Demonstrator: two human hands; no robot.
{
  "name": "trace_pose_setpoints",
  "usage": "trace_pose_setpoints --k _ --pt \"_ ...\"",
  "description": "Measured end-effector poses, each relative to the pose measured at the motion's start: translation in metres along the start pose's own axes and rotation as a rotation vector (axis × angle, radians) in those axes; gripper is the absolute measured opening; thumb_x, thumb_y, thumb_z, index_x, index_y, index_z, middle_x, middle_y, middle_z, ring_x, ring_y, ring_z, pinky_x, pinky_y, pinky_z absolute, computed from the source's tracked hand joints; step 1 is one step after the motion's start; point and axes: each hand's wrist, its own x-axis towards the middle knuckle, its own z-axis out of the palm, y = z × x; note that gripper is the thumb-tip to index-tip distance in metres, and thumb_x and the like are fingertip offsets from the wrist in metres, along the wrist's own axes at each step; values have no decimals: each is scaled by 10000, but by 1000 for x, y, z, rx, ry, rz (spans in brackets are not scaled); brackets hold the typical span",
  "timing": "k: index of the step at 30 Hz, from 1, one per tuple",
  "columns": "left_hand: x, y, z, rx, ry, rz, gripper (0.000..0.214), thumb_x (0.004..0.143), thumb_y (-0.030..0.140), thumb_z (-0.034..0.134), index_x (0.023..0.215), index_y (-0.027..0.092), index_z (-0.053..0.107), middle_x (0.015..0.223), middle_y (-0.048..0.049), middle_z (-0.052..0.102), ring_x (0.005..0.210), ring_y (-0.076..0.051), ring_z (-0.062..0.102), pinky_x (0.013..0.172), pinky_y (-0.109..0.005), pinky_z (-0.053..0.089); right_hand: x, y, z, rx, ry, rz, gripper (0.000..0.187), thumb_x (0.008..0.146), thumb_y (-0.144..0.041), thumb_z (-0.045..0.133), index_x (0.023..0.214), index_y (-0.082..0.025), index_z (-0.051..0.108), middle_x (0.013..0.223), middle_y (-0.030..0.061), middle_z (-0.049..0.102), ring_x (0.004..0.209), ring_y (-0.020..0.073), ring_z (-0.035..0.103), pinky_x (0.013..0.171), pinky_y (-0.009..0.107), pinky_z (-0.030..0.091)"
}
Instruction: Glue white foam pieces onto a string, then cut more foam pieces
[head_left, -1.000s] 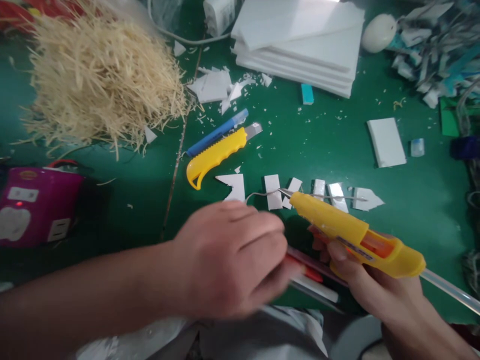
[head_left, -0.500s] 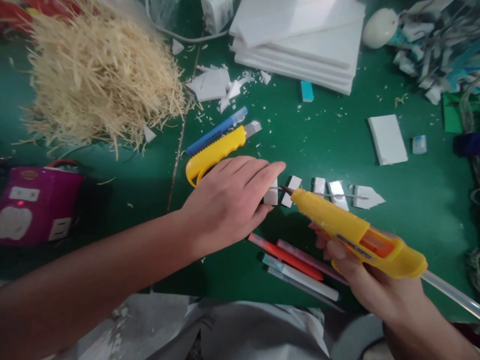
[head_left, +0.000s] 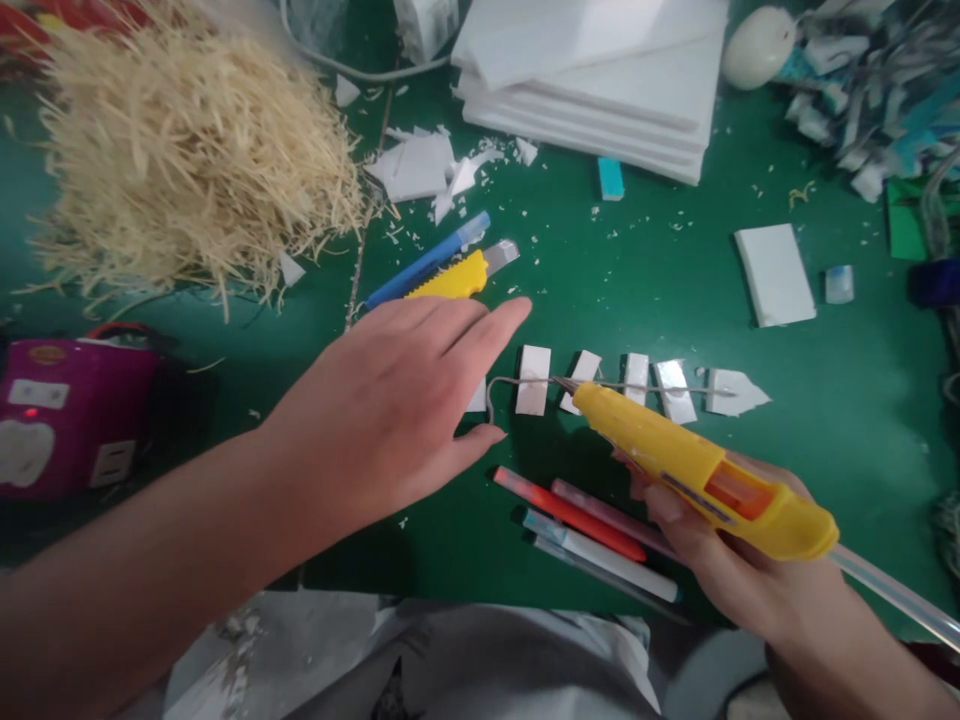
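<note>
A yellow hot glue gun [head_left: 667, 450] is gripped in my right hand [head_left: 742, 560], a clear glue stick [head_left: 892, 595] jutting from its back. Its nozzle touches or hovers just over a narrow white foam piece [head_left: 581, 375]; I cannot tell which. A thin grey string [head_left: 506, 380] runs across a row of several foam pieces, among them a white rectangle [head_left: 533, 380] and a pointed piece [head_left: 735, 392] at the right end. My left hand [head_left: 390, 400] hovers left of the row, thumb and index finger apart. Another white piece [head_left: 477, 398] shows partly behind its fingers.
A yellow utility knife [head_left: 457, 278] and blue pen [head_left: 427, 262] lie beyond my left hand. Several markers [head_left: 577, 515] lie nearer me. Around them are a straw heap [head_left: 202, 160], a purple power box [head_left: 67, 415], stacked foam sheets [head_left: 592, 90] and a foam rectangle [head_left: 775, 275].
My left hand has moved left off the rectangular foam piece, uncovering it and the string's loose end. The glue gun has shifted slightly left.
</note>
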Motion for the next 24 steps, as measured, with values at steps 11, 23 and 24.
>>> trace_pose_setpoints --k 11,23,24 --pt "-11 -5 -8 114 -102 2 668 936 377 620 1561 166 511 1247 -162 743 1137 -389 716 961 -513 588 0 2 1 46 -8 3 152 975 -313 639 835 -280 589 640 -43 675 464 123 651 440 189 512" --pt "-2 -5 -8 1 181 35 174 997 237 508 844 218 591 984 -83 758 926 -261 744 750 -361 561 2 0 1 50 -8 0 151 945 -270 640 800 -261 600 618 -24 665 456 146 642 414 226 506" --pt "-1 -5 -8 14 221 25 220 1009 224 482 806 220 565 956 -73 759 911 -247 745 742 -348 551 2 0 1 50 -7 -1 160 954 -288 638 802 -264 597 620 -25 663 459 144 643 419 226 510"
